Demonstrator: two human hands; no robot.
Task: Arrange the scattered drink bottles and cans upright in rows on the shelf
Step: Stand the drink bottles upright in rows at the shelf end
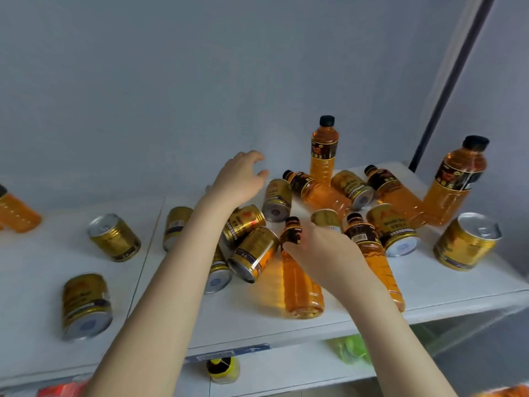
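Orange drink bottles with black caps and gold cans lie scattered on the white shelf (429, 287). My right hand (320, 250) grips the neck of a lying orange bottle (300, 287) near the shelf's front. My left hand (240, 179) hovers with its fingers spread and holds nothing, just left of a tipped gold can (277, 200). Two bottles stand upright: one at the back (323, 151) and one at the right (455, 181). Upright cans stand at the left (114, 237) and far right (468, 242).
A pile of tipped cans (252, 253) lies under my left forearm. Another can (86, 306) sits at the front left, and a bottle (17, 213) is at the far left edge. A lower shelf holds a yellow-lidded bottle (223, 369) and green packs (350, 352). A dark pole (446, 90) rises at the right.
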